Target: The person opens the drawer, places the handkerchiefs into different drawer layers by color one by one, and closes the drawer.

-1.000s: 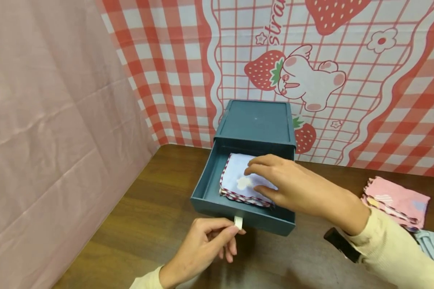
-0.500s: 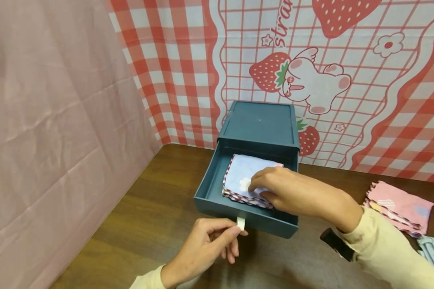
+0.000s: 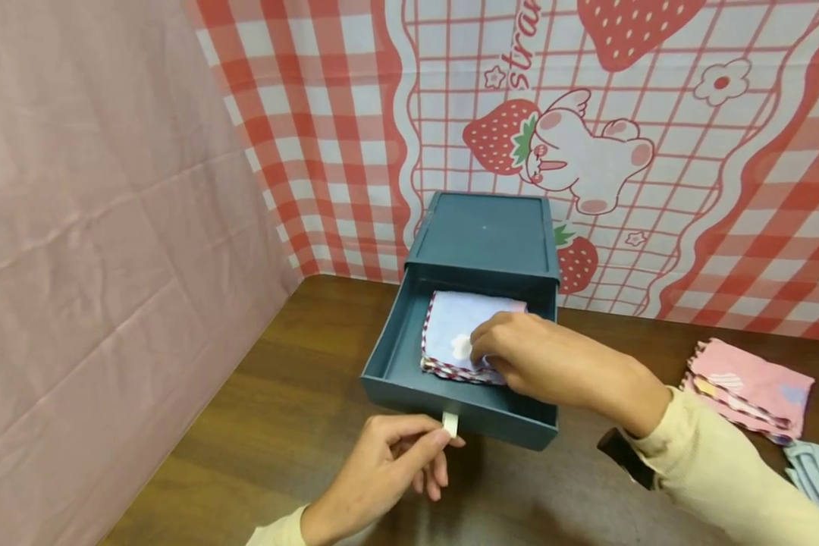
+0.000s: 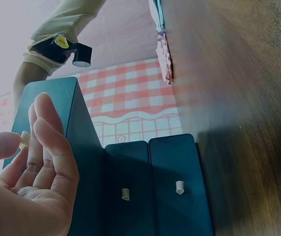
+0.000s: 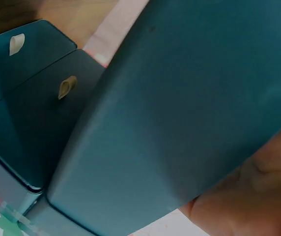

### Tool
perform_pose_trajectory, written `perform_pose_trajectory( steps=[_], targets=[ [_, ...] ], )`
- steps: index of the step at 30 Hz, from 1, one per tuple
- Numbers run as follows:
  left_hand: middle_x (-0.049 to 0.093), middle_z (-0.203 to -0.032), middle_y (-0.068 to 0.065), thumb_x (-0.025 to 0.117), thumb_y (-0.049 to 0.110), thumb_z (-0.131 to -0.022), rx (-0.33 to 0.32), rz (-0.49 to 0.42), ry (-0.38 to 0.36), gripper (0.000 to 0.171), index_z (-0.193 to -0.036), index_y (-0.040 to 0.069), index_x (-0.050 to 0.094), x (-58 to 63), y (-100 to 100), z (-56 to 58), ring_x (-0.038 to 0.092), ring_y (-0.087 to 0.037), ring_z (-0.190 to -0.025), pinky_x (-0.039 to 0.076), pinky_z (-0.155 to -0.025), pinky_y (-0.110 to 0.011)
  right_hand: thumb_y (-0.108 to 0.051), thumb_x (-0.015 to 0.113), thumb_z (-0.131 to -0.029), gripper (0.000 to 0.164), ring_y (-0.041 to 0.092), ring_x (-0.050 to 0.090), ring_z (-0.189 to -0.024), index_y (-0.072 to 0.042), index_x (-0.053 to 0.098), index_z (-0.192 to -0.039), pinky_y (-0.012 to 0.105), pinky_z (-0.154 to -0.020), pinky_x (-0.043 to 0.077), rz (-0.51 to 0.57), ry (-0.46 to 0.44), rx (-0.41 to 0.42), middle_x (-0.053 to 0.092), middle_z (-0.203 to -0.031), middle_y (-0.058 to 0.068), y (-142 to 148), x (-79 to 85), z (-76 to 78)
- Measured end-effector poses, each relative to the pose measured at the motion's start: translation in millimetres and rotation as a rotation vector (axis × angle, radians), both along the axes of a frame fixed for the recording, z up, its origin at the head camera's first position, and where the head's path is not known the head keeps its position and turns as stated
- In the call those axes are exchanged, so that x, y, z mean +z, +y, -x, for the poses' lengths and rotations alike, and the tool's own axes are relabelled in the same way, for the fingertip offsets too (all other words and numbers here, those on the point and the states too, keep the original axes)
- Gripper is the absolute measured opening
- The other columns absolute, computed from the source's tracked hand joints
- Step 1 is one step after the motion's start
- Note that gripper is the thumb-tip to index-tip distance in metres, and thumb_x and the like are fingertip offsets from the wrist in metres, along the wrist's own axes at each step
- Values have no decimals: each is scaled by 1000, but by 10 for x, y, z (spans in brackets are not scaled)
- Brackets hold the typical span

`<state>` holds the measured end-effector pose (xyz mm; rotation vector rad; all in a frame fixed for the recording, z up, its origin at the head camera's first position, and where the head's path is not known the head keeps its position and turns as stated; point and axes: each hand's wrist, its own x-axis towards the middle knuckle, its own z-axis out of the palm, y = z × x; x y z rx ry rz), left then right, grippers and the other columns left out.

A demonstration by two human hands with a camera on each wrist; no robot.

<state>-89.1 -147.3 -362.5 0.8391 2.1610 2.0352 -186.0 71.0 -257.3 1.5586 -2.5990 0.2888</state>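
The left hand (image 3: 389, 462), thumb and fingers together, pinches the small cream fabric tab (image 3: 450, 425) on the front of a pulled-out dark teal plastic drawer (image 3: 396, 390). Inside it lies a folded pale-blue cloth (image 3: 457, 318) with red-and-white trim; the right hand (image 3: 539, 356) reaches over its right part, fingers bent and narrow, their hidden tips leaving the grip untellable. Well to the right, a folded pink cloth (image 3: 757, 383) lies on the brown wooden surface (image 3: 266, 409). A red-and-white checked strawberry-print curtain (image 3: 341, 136) hangs behind.
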Motion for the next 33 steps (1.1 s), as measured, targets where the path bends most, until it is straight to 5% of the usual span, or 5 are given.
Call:
perform_pose_trajectory(
  steps=[7, 14, 21, 28, 33],
  targets=[
    [67, -69, -15, 54, 12, -104, -3, -5, -5, 19, -103, 5, 71, -5, 16, -6, 64, -18, -51, 52, -44, -36, 4, 60, -87, 26, 8, 55, -78, -20, 67, -80, 32, -68, 51, 33, 30, -69, 59, -81, -12, 37, -17, -33],
    [67, -69, -15, 54, 12, -103, -1, 3, -18, 19, -103, 6, 71, -8, 14, -21, 64, -15, -52, 52, -43, -35, -9, 71, -90, 12, 15, 65, -96, -15, 76, -100, 40, -78, 57, 142, 128, -167, 70, -101, -2, 136, -26, -150],
    [66, -70, -16, 54, 15, -104, -2, 4, -67, 19, -109, 7, 70, 9, 31, -31, 64, -16, -53, 52, -45, -31, -9, 76, -86, 15, 14, 63, -98, -13, 75, -100, 38, -75, 56, 295, 240, -139, 69, -106, -2, 330, -29, -258],
    [66, -70, -19, 52, 13, -105, -12, -17, -76, 21, -114, 5, 68, -9, 50, -25, 65, -20, -52, 51, -43, -33, -45, 41, -105, 47, 14, 62, -98, -12, 74, -105, 26, -74, 49, 500, 341, -128, 69, -110, -2, 563, -59, -319],
    [66, -71, -20, 51, 12, -105, -14, -25, -74, 21, -115, 5, 68, -25, 67, -11, 65, -21, -52, 52, -43, -35, -42, 45, -105, 43, 11, 61, -95, -10, 73, -111, 14, -81, 44, 578, 366, -151, 70, -106, -1, 733, -80, -406]
  ],
)
